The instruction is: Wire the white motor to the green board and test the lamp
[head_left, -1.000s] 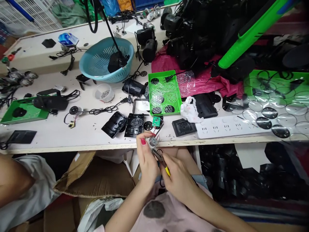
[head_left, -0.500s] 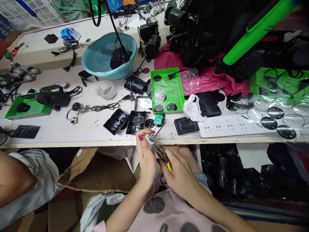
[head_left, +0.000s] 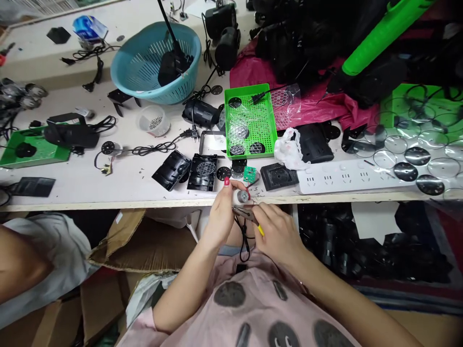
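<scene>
Below the bench edge point(head_left: 144, 205), left-hand fingers point(head_left: 227, 185) pinch the motor point(head_left: 241, 196).

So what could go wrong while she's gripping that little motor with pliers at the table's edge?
The small motor is pinched in the left hand past the table edge, so if it slips it may drop toward the cardboard boxes. The pliers in the right hand work close to its thin wires and could nick one. The tips are also near her fingertips.
</scene>
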Demonstrator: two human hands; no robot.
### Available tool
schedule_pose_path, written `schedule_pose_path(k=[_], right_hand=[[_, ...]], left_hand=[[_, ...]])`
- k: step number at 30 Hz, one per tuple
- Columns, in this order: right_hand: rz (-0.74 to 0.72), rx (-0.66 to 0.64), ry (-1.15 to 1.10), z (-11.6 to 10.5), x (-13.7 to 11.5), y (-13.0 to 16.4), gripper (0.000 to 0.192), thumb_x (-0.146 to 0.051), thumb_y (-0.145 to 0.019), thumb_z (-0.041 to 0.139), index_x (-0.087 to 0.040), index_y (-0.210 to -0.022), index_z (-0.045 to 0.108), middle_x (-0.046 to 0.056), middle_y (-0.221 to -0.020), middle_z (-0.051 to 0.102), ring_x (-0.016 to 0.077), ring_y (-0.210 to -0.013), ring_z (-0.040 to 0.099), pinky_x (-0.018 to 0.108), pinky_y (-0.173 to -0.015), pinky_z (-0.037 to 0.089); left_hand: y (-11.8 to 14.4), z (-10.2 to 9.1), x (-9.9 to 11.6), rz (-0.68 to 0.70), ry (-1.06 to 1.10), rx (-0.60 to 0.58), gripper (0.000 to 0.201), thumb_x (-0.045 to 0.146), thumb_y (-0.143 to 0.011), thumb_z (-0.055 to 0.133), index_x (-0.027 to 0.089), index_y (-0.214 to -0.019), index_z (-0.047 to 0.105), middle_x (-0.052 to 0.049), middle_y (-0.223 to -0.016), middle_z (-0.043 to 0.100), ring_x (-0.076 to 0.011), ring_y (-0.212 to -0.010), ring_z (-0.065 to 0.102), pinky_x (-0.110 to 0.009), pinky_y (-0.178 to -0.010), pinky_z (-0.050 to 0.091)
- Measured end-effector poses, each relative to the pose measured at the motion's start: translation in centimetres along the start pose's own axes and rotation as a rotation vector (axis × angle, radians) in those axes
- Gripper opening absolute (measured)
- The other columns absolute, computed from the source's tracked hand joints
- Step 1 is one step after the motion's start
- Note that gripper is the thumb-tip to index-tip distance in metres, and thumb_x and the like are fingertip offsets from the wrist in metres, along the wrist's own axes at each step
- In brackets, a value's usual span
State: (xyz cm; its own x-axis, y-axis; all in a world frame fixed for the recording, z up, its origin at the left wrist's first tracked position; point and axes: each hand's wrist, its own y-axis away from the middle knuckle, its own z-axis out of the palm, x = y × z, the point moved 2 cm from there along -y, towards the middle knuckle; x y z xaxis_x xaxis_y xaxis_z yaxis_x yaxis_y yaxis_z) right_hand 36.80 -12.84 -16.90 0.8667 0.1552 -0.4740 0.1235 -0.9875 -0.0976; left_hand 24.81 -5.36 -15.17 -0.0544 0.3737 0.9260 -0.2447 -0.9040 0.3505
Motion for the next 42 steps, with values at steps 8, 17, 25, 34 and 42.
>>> schedule_pose_path(k=[8, 17, 25, 34, 42], right_hand=[[0.168, -0.033, -0.290, -1.4, 1.1, 0.0, 0.009, -0.021, -0.094, 0.044, -0.021, -0.085, 0.047, 0.004, -0.081, 0.055, 0.0201, -0.074, 0.052, 0.030, -0.065, 0.035], [0.266, -0.234, -0.675, -1.0, -1.0, -0.4, 0.010, -0.014, -0.088, 0.049, -0.020, -0.093, 0.055, 0.002, -0.089, 0.065, 0.0187, -0.079, 0.059, 0.028, -0.069, 0.038], [0.230, -0.197, -0.605, -0.8, -0.7, -0.2, 0.014, -0.018, -0.093, 0.044, -0.019, -0.095, 0.058, 0.005, -0.091, 0.067, 0.0218, -0.082, 0.059, 0.030, -0.069, 0.038], [0.283, -0.199, -1.061, -1.7, -0.1, -0.2, 0.026, -0.039, -0.098, 0.050, -0.019, -0.084, 0.057, 0.002, -0.081, 0.059, 0.0164, -0.073, 0.054, 0.026, -0.064, 0.043], [0.319, -0.268, -1.235, -2.5, -0.5, -0.1, 0.036, -0.052, -0.096, 0.055, -0.018, -0.083, 0.058, -0.001, -0.076, 0.053, 0.0119, -0.065, 0.046, 0.024, -0.058, 0.038]], left_hand=[[-1.1, -0.6, -0.8, -0.073, 0.405, 0.046, 0.033, 0.048, -0.099, 0.045, 0.019, -0.093, 0.060, -0.003, -0.089, 0.064, -0.0131, -0.083, 0.060, -0.023, -0.079, 0.048], [-0.4, -0.4, -0.4, -0.057, 0.303, -0.057, 0.026, 0.046, -0.098, 0.052, 0.024, -0.109, 0.056, -0.005, -0.107, 0.064, -0.0158, -0.087, 0.060, -0.024, -0.068, 0.051], [-0.2, -0.5, -0.8, 0.031, 0.177, -0.106, 0.030, 0.051, -0.100, 0.045, 0.025, -0.113, 0.054, -0.005, -0.115, 0.063, -0.0179, -0.110, 0.059, -0.029, -0.095, 0.048], [0.3, -1.7, 0.3, 0.565, -0.563, -0.188, 0.039, 0.029, -0.097, 0.058, 0.029, -0.135, 0.051, -0.011, -0.143, 0.047, -0.0247, -0.133, 0.045, -0.038, -0.103, 0.047], [0.1, -1.3, -1.0, 0.982, -0.728, 0.141, 0.040, 0.043, -0.096, 0.056, 0.021, -0.128, 0.048, -0.013, -0.116, 0.054, -0.0239, -0.110, 0.053, -0.039, -0.095, 0.049]])
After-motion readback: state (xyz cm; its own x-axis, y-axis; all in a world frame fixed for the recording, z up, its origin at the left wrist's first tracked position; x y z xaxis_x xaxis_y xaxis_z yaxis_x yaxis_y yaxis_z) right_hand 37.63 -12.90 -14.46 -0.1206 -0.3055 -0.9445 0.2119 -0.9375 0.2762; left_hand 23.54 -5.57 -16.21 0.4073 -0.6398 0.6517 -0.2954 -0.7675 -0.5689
